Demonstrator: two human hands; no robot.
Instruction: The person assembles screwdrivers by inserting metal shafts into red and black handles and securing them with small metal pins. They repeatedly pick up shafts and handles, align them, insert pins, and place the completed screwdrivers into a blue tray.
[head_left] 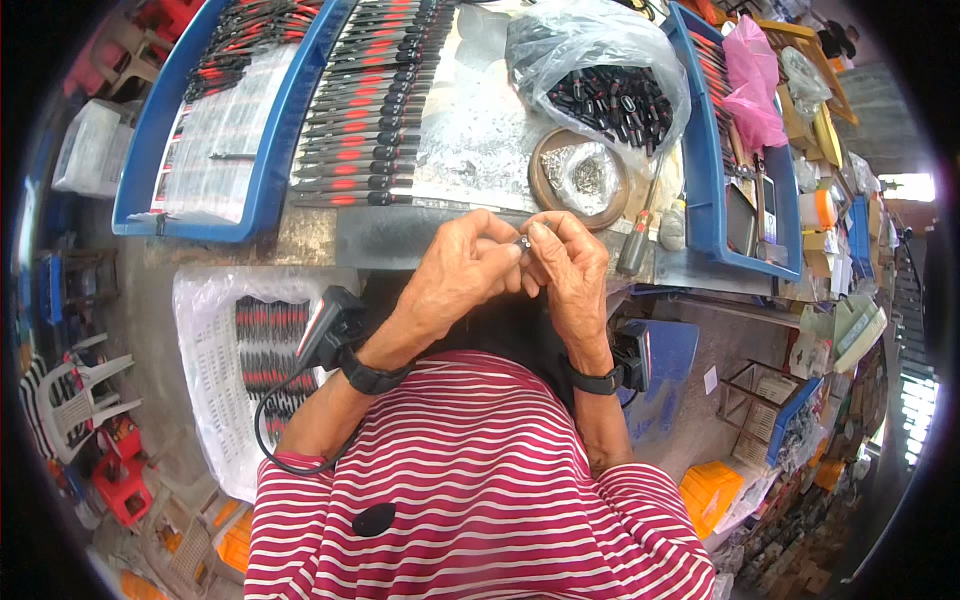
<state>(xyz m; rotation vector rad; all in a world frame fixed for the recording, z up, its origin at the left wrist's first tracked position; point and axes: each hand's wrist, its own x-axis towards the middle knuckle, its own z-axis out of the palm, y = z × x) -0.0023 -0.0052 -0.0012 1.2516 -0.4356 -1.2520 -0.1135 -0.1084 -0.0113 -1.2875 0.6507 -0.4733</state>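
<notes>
My left hand (pixel 447 272) and my right hand (pixel 573 268) meet in front of the table edge, fingertips pinched together. Between them is a tiny dark piece with a shiny bit (pixel 523 243); fingers cover most of it, so its kind cannot be told. Just beyond my right hand, a round brown dish (pixel 541 190) holds small metal parts (pixel 588 178). Behind it, a clear plastic bag (pixel 540 45) lies open, full of small black parts (pixel 610 105). Slim black-and-red tools (pixel 370 110) lie stacked in a long row beyond my left hand.
A screwdriver (pixel 636 243) lies right of the dish. Blue crates stand at left (pixel 270 150) and right (pixel 708 190), the right one topped by a pink bag (pixel 752 80). Below the table at left, a white basket (pixel 205 370) contains more black-and-red pieces (pixel 272 345).
</notes>
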